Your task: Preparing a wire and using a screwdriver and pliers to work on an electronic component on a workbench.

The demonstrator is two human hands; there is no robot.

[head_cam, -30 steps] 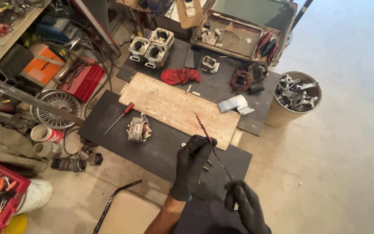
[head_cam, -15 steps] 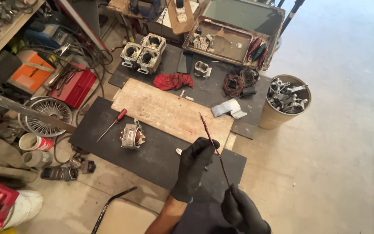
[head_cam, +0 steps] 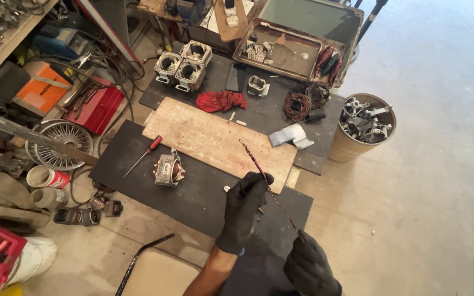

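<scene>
Over the black mat's (head_cam: 193,203) near edge, the gloved left hand (head_cam: 242,211) and right hand (head_cam: 309,267) each pinch an end of a thin twisted rod (head_cam: 267,186), fingers closed round it. Beyond lie a motor core (head_cam: 168,169), a screwdriver (head_cam: 144,155) and a plank (head_cam: 220,142). Bare concrete floor (head_cam: 429,208) opens rightward past a tan bucket (head_cam: 360,129). An orange box (head_cam: 38,87) sits far left.

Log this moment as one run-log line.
left hand: pinches twisted wire strand mid-length | right hand: grips its lower end | nearby: motor stator, screwdriver, wooden board
</scene>
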